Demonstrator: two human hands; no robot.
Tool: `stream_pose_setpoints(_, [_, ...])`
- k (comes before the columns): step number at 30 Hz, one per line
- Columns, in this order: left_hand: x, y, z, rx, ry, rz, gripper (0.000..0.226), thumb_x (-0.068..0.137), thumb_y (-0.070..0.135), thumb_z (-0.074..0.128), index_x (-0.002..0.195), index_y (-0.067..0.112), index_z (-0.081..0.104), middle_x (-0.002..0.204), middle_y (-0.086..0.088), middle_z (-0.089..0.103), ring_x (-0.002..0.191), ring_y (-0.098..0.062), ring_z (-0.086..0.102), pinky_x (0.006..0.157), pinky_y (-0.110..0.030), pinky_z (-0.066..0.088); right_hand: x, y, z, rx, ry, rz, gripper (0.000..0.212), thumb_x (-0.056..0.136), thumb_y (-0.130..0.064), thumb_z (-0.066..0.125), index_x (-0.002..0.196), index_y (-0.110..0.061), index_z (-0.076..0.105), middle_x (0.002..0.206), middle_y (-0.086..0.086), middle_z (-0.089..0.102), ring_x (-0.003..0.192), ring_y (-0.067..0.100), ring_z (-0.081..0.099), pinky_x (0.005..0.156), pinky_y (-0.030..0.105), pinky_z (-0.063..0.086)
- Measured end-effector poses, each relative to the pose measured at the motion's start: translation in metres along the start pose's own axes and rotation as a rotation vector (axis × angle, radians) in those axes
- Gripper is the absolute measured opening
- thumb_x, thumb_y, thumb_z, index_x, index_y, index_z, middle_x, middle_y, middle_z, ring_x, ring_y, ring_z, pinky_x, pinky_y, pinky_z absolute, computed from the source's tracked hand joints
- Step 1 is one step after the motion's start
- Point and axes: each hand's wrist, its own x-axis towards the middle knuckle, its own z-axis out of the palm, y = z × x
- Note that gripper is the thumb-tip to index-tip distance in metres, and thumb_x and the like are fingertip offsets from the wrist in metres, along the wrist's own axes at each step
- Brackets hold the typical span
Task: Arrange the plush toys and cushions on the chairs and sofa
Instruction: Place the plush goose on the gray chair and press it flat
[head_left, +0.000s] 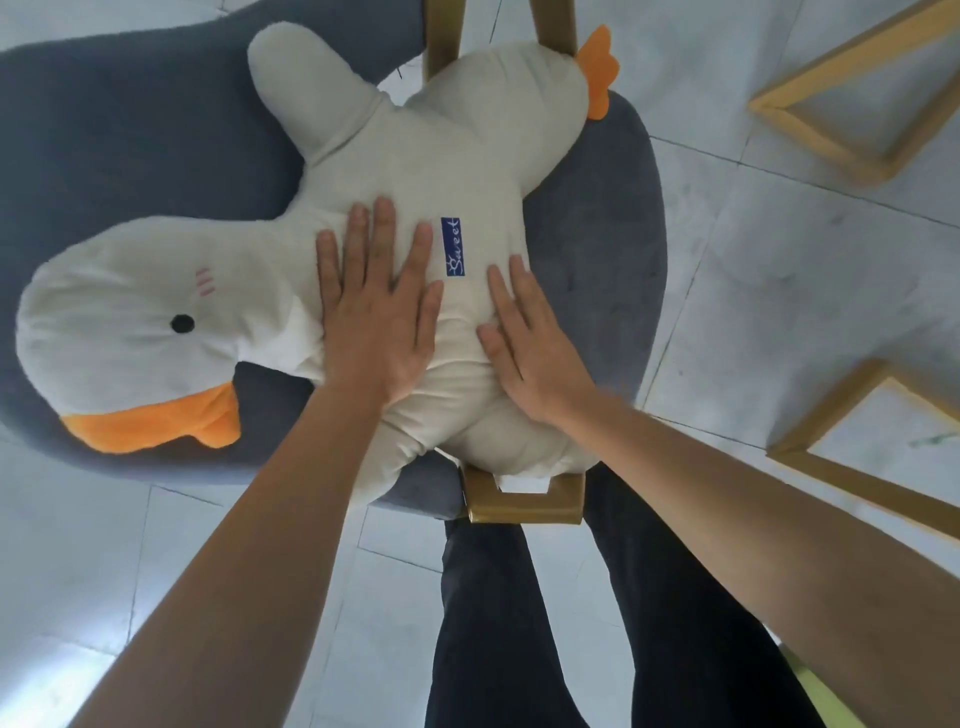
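Note:
A large white plush duck (467, 156) with an orange beak, an orange foot and a blue "Sweet" label lies flat across a grey upholstered chair (597, 249). Its head points to the left, resting against the chair's backrest. My left hand (376, 312) lies flat on the duck's belly with the fingers spread. My right hand (524, 338) presses flat beside it, just below the label. Neither hand grips anything.
The chair has gold metal legs (519, 501), one frame right in front of my dark trousers (519, 623). Two wooden or gold frames (831, 119) stand on the pale tiled floor to the right. Open floor lies at the lower left.

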Motion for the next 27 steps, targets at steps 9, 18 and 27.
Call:
stream_pose_setpoints(9, [-0.126,0.007,-0.023,0.082,-0.173,-0.063,0.063,0.105,0.044,0.039,0.161,0.02,0.022,0.168,-0.022,0.009,0.155,-0.041,0.01,0.12,-0.061,0.017,-0.07,0.003,0.005,-0.289,-0.242,0.07,0.099,0.089,-0.08,0.031,0.16,-0.029,-0.015,0.167,0.018,-0.019,0.156,0.039,0.009,0.122,0.057,0.023])
stream_pose_setpoints(18, [-0.18,0.025,-0.009,0.055,-0.188,-0.171,0.06,0.105,0.041,0.041,0.16,0.021,0.026,0.165,-0.026,0.016,0.15,-0.047,0.022,0.123,-0.06,0.009,-0.062,0.02,0.007,-0.341,-0.469,0.304,0.108,0.081,-0.084,0.043,0.147,-0.048,-0.036,0.169,0.009,-0.019,0.157,0.037,0.0,0.12,0.063,0.023])
stream_pose_setpoints(27, [-0.171,0.021,0.002,0.093,-0.165,-0.267,0.058,0.106,0.039,0.036,0.16,0.023,0.024,0.165,-0.023,0.019,0.149,-0.044,0.024,0.122,-0.06,0.008,-0.088,0.011,0.005,-0.189,-0.337,0.39,0.103,0.086,-0.08,0.047,0.16,-0.037,-0.01,0.17,0.013,-0.008,0.156,0.036,0.005,0.124,0.055,0.017])
